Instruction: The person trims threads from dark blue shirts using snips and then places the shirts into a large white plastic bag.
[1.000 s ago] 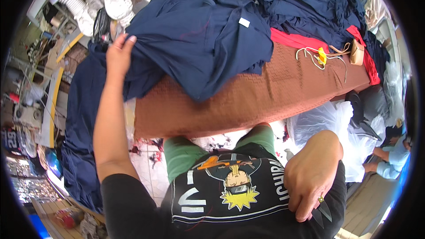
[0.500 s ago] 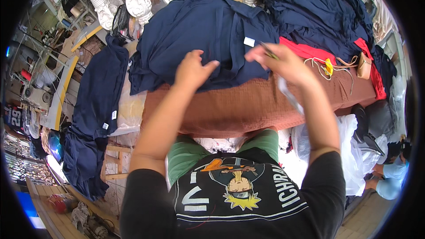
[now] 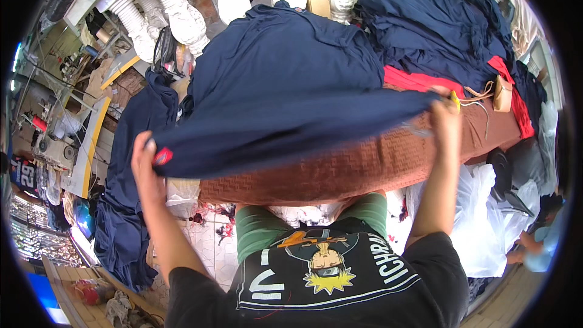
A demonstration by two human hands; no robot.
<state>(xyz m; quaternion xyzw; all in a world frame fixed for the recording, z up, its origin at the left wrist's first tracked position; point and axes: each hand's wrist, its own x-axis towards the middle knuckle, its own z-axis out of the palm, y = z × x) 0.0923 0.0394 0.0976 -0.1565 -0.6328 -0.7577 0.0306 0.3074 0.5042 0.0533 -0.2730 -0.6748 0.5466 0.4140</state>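
A navy garment (image 3: pixel 291 127), blurred by motion, is stretched across in front of me above the brown cloth. My left hand (image 3: pixel 144 155) grips one end of it, beside a small red patch (image 3: pixel 163 157). At the other end, my right hand (image 3: pixel 446 112) is closed on the fabric; its fingertips are partly blurred. A blurred greyish strip (image 3: pixel 418 129) shows beside that hand, too smeared to name. Behind the stretched piece lies a pile of navy garments (image 3: pixel 285 54). The brown textured cloth (image 3: pixel 291 182) covers the surface under my hands.
More navy garments (image 3: pixel 434 24) are heaped at the far right over red fabric (image 3: pixel 419 79). A small tan pouch (image 3: pixel 503 93) lies near them. Navy cloth (image 3: pixel 130 194) hangs at left, by a sewing machine (image 3: pixel 57 150). White plastic bags (image 3: pixel 467 218) stand at right; another person's arm (image 3: pixel 531 246) shows beyond.
My hands have moved wide apart, left hand leftward and right hand rightward. Both now hold a navy garment pulled out between them; the white tag on the pile is no longer visible.
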